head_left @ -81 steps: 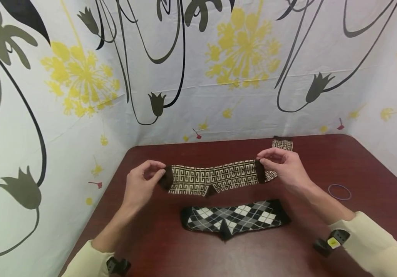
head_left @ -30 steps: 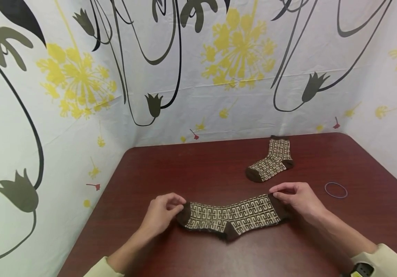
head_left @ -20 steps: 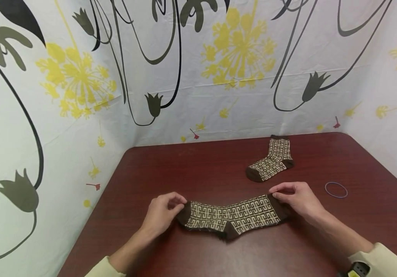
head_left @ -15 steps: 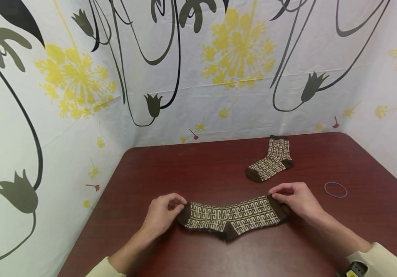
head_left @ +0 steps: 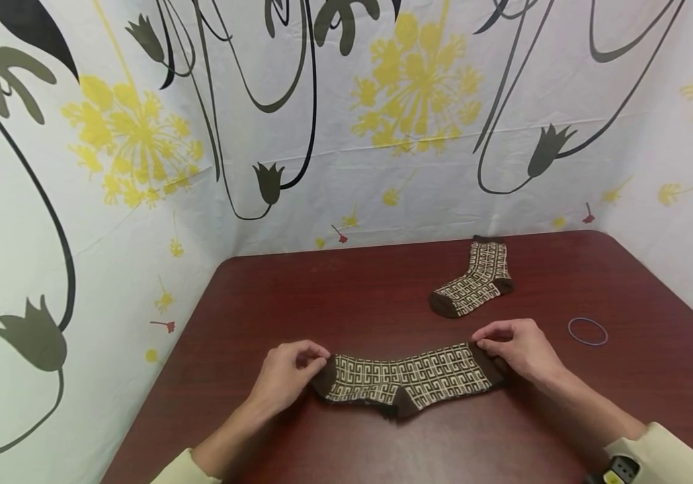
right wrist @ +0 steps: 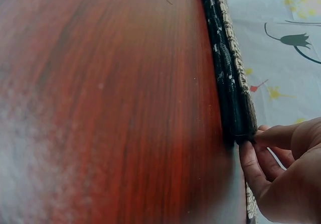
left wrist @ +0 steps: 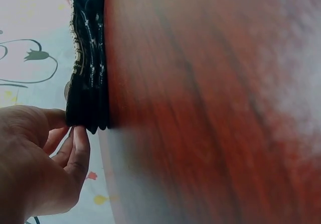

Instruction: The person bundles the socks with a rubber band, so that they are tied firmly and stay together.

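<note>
A brown-and-cream sock with a Greek-key pattern (head_left: 409, 373) lies sideways near the front of the table, on top of the argyle sock (left wrist: 95, 73). The argyle sock is almost wholly covered; its dark layers show from the side in both wrist views. At the toe end, my left hand (head_left: 279, 376) pinches the sock between thumb and fingers. My right hand (head_left: 524, 348) pinches the brown cuff at the other end. From the right wrist view, the fingers of the right hand (right wrist: 281, 169) sit right at the end of the stacked layers.
A matching Greek-key sock (head_left: 473, 279) lies farther back on the dark red table (head_left: 322, 296). To the right rests a thin bluish ring (head_left: 588, 331). A patterned white cloth (head_left: 334, 134) hangs behind and beside the table.
The Greek-key sock, held up behind the argyle sock earlier, came down toward me onto it and covered it. Over the last second both hands have stayed nearly still.
</note>
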Available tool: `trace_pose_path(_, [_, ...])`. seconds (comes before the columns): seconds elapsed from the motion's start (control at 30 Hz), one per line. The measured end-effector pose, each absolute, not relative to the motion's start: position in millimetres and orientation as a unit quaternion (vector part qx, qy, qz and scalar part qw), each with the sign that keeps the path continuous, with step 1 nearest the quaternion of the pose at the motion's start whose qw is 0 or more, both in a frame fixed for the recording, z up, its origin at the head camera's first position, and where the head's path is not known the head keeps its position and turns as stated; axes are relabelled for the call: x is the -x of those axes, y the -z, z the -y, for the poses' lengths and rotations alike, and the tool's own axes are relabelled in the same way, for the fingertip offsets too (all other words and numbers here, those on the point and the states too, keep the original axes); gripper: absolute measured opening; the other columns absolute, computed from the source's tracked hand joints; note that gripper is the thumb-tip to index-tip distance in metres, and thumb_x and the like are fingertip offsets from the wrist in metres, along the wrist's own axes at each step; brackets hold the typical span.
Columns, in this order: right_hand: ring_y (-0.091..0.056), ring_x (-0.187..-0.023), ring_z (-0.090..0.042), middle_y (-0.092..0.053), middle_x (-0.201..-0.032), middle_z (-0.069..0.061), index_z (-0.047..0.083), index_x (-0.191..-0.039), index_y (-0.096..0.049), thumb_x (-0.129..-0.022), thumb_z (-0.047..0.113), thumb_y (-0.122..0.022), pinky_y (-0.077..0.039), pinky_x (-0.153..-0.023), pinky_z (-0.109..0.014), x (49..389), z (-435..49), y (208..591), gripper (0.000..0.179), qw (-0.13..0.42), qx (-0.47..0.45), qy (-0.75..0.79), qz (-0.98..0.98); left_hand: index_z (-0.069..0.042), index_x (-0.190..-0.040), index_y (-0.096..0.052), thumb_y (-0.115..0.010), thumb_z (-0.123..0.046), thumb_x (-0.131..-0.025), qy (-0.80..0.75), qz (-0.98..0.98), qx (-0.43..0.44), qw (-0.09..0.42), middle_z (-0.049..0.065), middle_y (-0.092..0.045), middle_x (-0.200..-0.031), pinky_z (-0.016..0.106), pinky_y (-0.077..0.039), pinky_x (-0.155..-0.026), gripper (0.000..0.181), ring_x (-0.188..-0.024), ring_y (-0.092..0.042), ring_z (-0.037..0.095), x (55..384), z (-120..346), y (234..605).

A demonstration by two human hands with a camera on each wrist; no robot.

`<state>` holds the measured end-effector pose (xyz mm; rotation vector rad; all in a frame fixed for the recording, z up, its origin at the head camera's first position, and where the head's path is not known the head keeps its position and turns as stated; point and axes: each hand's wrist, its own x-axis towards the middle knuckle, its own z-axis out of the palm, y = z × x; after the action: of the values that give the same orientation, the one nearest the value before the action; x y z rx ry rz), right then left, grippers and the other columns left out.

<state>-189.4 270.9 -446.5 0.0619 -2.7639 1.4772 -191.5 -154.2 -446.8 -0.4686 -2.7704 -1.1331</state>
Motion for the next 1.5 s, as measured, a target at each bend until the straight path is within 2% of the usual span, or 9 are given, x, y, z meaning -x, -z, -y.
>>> trace_pose_path(0.63, [-0.062,-0.078,-0.01,-0.079,-0.101,-0.004,0.013,-0.099,-0.085,-0.093,0.016,-0.084,-0.049,-0.066,-0.025,190.9,-275.1,447.3,0.007,0.006,-0.06,-0.411,0.909,-0.023,-0.099,-0.08,-0.084,-0.012,-0.093,0.365,0.916,0.161,0.047,-0.016,-0.073,-0.086,0.028,-0.055,-0.075,0.013,-0.077,-0.069,0.002,192.6,155.1,452.3])
trace_pose_path(1.13, [-0.059,-0.076,-0.011,-0.078,-0.1,-0.004,0.012,-0.101,-0.085,-0.094,0.014,-0.083,-0.049,-0.063,-0.027,194.3,-278.8,450.0,0.008,-0.012,-0.067,-0.423,0.904,-0.02,-0.096,-0.08,-0.084,-0.01,-0.092,0.365,0.912,0.179,0.048,-0.014,-0.075,-0.087,0.033,-0.058,-0.076,0.012,-0.079,-0.072,0.005,193.6,156.8,453.4])
trace_pose_path(1.5, [-0.059,-0.075,-0.011,-0.078,-0.1,-0.005,0.012,-0.1,-0.084,-0.093,0.014,-0.083,-0.049,-0.063,-0.026,194.4,-278.4,449.5,0.007,-0.018,-0.062,-0.435,0.898,-0.018,-0.096,-0.081,-0.084,-0.008,-0.091,0.364,0.912,0.183,0.048,-0.013,-0.076,-0.086,0.028,-0.057,-0.074,0.012,-0.079,-0.073,0.007,194.0,156.3,453.8])
